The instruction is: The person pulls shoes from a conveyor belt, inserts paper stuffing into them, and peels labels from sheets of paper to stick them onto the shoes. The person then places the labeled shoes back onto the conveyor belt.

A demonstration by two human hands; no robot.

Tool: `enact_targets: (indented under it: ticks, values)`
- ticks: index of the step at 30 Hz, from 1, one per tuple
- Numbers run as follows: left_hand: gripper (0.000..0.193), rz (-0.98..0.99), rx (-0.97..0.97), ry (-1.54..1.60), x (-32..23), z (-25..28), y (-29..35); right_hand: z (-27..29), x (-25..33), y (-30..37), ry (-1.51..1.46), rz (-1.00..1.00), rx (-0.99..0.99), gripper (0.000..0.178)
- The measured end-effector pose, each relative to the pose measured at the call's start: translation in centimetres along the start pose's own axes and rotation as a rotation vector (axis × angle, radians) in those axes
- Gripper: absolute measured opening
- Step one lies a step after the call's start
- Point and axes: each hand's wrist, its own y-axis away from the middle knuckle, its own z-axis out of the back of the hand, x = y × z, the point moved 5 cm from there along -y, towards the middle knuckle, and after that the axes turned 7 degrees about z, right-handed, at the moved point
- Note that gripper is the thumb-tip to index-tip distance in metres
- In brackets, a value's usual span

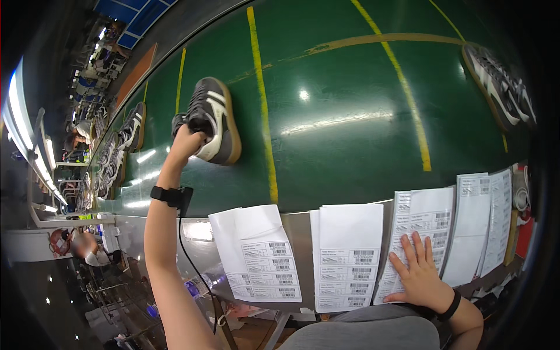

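A dark grey sneaker (217, 116) with white stripes and a gum sole is tilted up on its side over the green surface. My left hand (188, 143) is closed on it at the collar. Part of a second dark shoe (178, 121) shows behind it, mostly hidden, and I cannot tell whether the same hand grips it too. My right hand (419, 274) lies flat with fingers spread on a stack of label sheets (429, 204) printed with barcodes. Another label stack (350, 233) lies just left of that hand, and a third stack (256, 233) farther left.
The green conveyor belt (338, 151) carries yellow cross lines. More sneakers (496, 81) stand at its far right, and several others (119, 149) at the left. Further label sheets (471, 227) lie to the right. A bottle (198, 287) with a purple label is below my left arm.
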Motion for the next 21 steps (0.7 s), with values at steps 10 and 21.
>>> enact_targets:
  ticks: [10,21]
  values:
    - [0.054,-0.416,0.053,-0.242,-18.6,-17.8,10.6,0.9,0.7,0.5,0.024,0.066,-0.066,0.113]
    - [0.043,-0.695,-0.038,-0.282,-19.4,-14.5,19.3,15.0,-5.0,-2.2,-0.311,0.128,-0.439,0.032]
